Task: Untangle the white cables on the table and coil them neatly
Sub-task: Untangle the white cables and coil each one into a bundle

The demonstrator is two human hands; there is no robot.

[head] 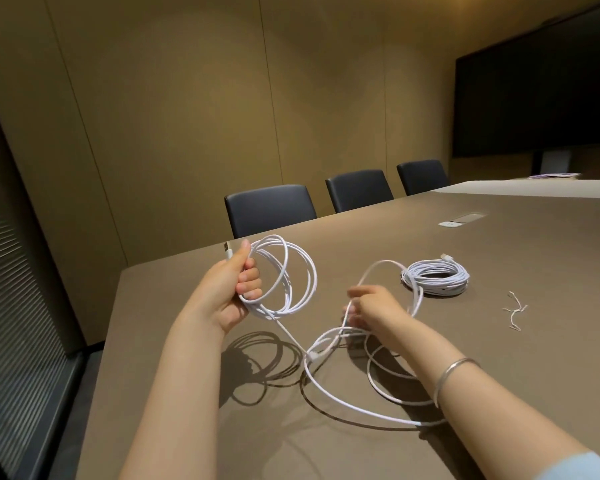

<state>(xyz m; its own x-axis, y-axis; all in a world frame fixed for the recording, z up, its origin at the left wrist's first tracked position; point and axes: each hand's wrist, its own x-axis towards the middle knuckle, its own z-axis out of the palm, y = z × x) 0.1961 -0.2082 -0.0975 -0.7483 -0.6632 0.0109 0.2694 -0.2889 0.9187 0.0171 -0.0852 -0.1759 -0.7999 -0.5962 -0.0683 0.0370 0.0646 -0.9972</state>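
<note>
Nearest, loose white cable [340, 400] sprawls in loops on the brown tabletop [499, 258], partly hidden under the right forearm with its silver bangle [452, 374]. The right hand [371, 308] pinches a strand lifted from that tangle; its fingers are blurred. The left hand [234, 289] holds a raised hand coil [284, 278], its grip curled round the loops. Farther right lie a finished coil [435, 277] and small twist ties [515, 310]. Beyond stand three dark chairs [269, 209] and a black screen [537, 88].

Silver bangle [455, 375], pale blue sleeve [582, 467]
</note>
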